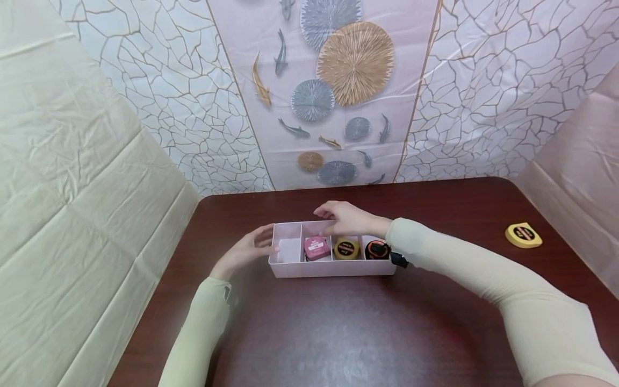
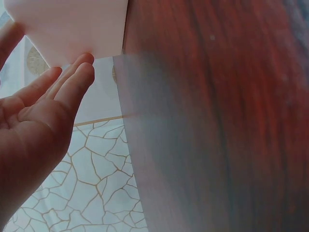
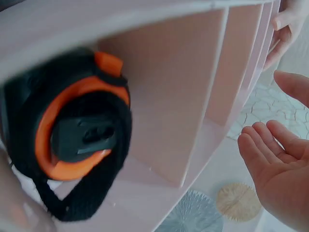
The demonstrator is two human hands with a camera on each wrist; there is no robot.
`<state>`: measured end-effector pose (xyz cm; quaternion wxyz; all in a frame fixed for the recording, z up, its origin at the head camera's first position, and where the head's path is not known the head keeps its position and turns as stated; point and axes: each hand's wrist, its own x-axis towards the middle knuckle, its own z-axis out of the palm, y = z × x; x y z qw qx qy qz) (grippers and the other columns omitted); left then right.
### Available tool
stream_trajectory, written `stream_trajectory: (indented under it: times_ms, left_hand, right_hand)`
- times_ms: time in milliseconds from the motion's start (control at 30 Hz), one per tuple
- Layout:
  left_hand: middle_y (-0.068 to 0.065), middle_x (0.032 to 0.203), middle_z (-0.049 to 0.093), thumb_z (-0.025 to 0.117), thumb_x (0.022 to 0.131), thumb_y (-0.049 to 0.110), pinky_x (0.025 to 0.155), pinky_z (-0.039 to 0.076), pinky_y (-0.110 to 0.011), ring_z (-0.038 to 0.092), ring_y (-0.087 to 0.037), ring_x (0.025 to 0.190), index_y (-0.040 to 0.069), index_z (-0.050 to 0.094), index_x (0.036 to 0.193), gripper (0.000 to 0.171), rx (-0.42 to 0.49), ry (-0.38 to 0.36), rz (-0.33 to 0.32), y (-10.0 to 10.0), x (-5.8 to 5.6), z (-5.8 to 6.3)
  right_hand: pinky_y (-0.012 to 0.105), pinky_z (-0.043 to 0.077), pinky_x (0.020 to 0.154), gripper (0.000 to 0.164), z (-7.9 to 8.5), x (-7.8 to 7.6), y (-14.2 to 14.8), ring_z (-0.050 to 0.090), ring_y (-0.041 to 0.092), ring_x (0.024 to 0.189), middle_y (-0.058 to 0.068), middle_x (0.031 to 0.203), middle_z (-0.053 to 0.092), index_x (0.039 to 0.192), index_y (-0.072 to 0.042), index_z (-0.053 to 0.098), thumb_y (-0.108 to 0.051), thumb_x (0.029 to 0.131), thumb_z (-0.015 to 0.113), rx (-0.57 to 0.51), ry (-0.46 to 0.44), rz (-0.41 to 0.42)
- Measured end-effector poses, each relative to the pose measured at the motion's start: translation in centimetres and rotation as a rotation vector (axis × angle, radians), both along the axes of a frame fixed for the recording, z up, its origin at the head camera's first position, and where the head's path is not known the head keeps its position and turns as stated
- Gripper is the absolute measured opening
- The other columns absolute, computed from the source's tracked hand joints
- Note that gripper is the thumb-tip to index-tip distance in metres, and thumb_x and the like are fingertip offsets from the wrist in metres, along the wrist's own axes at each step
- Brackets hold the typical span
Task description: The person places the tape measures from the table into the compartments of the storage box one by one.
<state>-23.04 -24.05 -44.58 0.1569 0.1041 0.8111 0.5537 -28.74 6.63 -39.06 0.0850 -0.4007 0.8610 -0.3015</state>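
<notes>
A pale pink divided box (image 1: 333, 269) lies lengthwise on the table. From left to right, its compartments past the leftmost one hold a pink tape measure (image 1: 316, 248), a yellow tape measure (image 1: 346, 249) and a black-and-orange tape measure (image 1: 376, 249) with a black strap, seen close in the right wrist view. At the box's left end is my left hand (image 1: 245, 248), its fairly straight fingers (image 2: 77, 82) touching the end wall. My right hand (image 1: 350, 219) reaches over the back rim above the pink and yellow tape measures. Its fingers are loosely bent, with nothing between them and the thumb.
Another yellow tape measure (image 1: 524, 235) lies near the right edge of the dark red wooden table (image 1: 338, 328). Patterned cloth (image 1: 333, 97) hangs behind the table. Plain pale cloth (image 1: 96, 215) slopes along the left, with more on the right.
</notes>
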Motion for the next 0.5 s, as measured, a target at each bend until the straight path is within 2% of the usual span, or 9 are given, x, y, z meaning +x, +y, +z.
stream_trajectory:
  times_ms: [133,500]
  left_hand:
    - [-0.004,0.142,0.039,0.071,0.083,0.018,0.099,0.038,-0.042,0.042,-0.024,0.126,0.018,0.034,0.143,0.07,-0.013,0.013,0.014,-0.2,-0.2,-0.7]
    - [-0.001,0.141,0.041,0.072,0.082,0.021,0.099,0.039,-0.041,0.044,-0.022,0.125,0.019,0.036,0.142,0.07,-0.032,0.029,0.028,-0.2,-0.2,-0.8]
  right_hand:
    - [0.036,0.043,0.094,0.049,0.0,-0.5,0.9,0.053,0.025,0.11,0.009,0.12,0.056,0.124,-0.004,0.054,-0.019,0.08,0.07,-0.008,-0.014,-0.034]
    - [0.037,0.044,0.091,0.05,0.2,-1.6,2.9,0.054,0.027,0.108,0.013,0.119,0.057,0.124,-0.004,0.055,-0.018,0.079,0.072,0.0,0.034,-0.091]
